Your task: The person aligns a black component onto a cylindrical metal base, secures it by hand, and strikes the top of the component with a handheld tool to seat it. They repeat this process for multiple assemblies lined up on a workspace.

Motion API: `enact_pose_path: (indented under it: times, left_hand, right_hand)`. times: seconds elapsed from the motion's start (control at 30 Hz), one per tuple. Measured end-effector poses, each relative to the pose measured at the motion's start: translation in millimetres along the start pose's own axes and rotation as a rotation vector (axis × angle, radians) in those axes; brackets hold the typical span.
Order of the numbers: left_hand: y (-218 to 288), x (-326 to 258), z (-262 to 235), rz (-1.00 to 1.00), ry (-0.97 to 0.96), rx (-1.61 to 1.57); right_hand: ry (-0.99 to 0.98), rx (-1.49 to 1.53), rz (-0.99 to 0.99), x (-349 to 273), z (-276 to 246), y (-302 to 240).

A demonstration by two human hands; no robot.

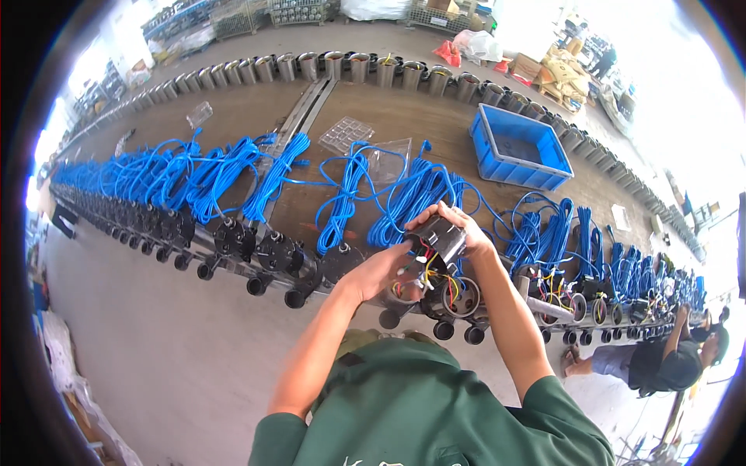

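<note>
Item: black terminal cover (440,233), clasped in the right hand (458,227), tilted, directly above the open pump motor (439,291). Left hand (381,268) pinches the coloured wires (432,268) just below it, nearer the motor. Blue cable coils (404,198) lie beyond both hands.

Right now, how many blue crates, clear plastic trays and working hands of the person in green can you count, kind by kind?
Blue crate: 1
Clear plastic trays: 3
Hands, left hand and right hand, both on the black cover: 2
Total: 6
</note>
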State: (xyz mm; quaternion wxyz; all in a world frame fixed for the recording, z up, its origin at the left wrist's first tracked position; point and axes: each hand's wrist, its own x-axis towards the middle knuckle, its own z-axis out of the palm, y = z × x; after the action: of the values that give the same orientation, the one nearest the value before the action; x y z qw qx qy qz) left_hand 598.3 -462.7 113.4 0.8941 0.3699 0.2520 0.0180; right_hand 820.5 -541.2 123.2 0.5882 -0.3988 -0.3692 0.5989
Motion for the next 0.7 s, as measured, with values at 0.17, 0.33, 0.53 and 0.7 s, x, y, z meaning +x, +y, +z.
enact_pose_path:
  times: [0.17,0.33,0.53,0.7]
  left_hand:
    - [3,0,-20,0.016,0.009,0.358]
    - [9,-9,-23,0.073,-0.157,0.376]
    - [-3,-1,-31,0.076,-0.158,0.25]
    - [-2,-8,-11,0.035,-0.092,0.358]
  right_hand:
    - [-0.06,-0.27,0.087,-4,-5,-3]
    - [-0.034,-0.264,0.116,-19,0,10]
    - [0.041,-0.108,0.053,-18,0,27]
    - [-0.037,-0.163,0.002,-11,-5,23]
